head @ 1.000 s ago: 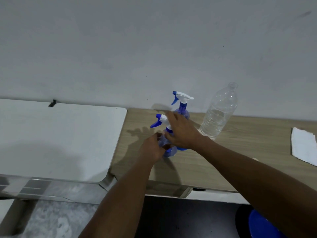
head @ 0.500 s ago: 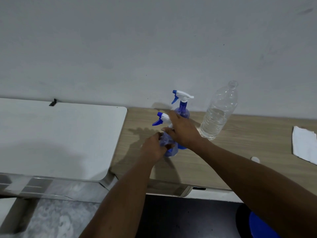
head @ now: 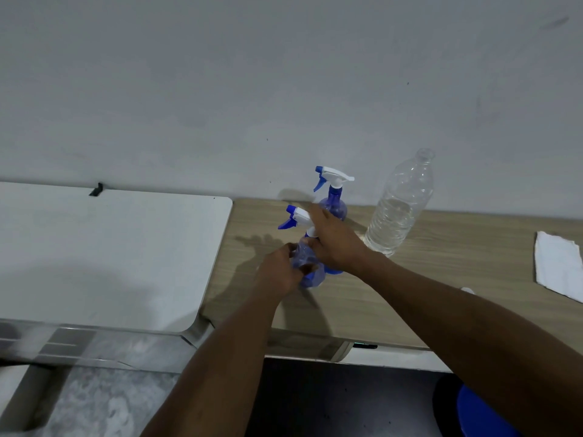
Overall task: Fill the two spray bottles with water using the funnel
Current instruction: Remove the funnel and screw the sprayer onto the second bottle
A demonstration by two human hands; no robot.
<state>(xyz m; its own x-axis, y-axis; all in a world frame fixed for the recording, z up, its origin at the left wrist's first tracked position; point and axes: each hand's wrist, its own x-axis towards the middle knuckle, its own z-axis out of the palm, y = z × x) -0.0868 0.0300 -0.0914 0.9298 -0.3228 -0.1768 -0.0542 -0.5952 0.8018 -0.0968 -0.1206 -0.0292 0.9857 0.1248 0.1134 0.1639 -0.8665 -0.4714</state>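
Note:
Two blue spray bottles with white-and-blue trigger heads stand on the wooden table point(head: 441, 298). The near spray bottle point(head: 307, 268) is gripped around its body by my left hand point(head: 279, 271). My right hand point(head: 336, 242) is closed over its neck and trigger head point(head: 295, 217), whose nozzle points left. The far spray bottle point(head: 332, 201) stands upright by the wall, untouched. A clear plastic water bottle point(head: 399, 205), uncapped and roughly half full, stands to the right of them. No funnel is visible; a blue edge under my right hand cannot be identified.
A white table point(head: 104, 257) adjoins the wooden one on the left. A folded white cloth point(head: 558, 266) lies at the right edge. A small white cap point(head: 468, 290) peeks out beside my right forearm. A blue stool point(head: 482, 411) sits below at the right.
My right hand has turned slightly on the near bottle's head, and the nozzle has shifted a little. My left hand keeps its grip on the body.

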